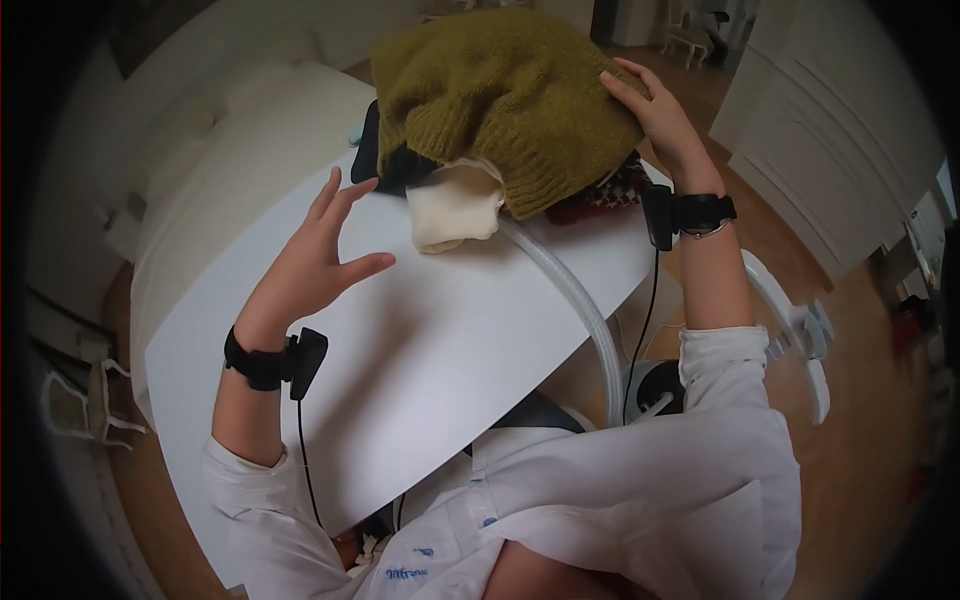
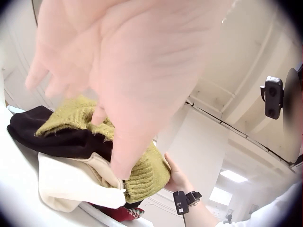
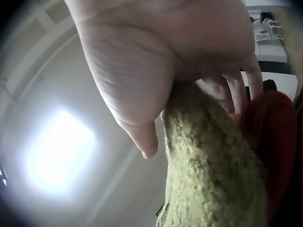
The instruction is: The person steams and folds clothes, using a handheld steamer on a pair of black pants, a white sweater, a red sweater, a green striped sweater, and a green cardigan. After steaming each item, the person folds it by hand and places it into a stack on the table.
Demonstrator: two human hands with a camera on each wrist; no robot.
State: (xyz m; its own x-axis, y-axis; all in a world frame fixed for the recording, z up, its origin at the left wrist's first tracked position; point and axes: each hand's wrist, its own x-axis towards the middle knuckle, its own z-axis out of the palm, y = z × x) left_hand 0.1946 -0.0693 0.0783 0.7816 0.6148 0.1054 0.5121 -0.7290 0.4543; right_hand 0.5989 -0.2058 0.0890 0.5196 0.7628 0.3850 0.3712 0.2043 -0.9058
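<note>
An olive-green knitted sweater (image 1: 510, 95) lies bunched on top of a pile of clothes at the far end of the white table. My right hand (image 1: 660, 115) grips its right edge. In the right wrist view, the knit (image 3: 208, 161) runs between the thumb (image 3: 142, 139) and the other fingers, which are partly hidden behind it. My left hand (image 1: 315, 250) is held over the table, fingers spread and holding nothing, left of a folded cream cloth (image 1: 455, 210). Black fabric (image 2: 57, 135) shows under the sweater's left side.
Red patterned fabric (image 1: 600, 195) sticks out under the pile at the right. A pale ribbed hose (image 1: 575, 290) runs from the pile over the table (image 1: 400, 400) edge towards my lap. A white stand (image 1: 800, 325) is on the right, and a pale sofa (image 1: 240, 130) beyond the table.
</note>
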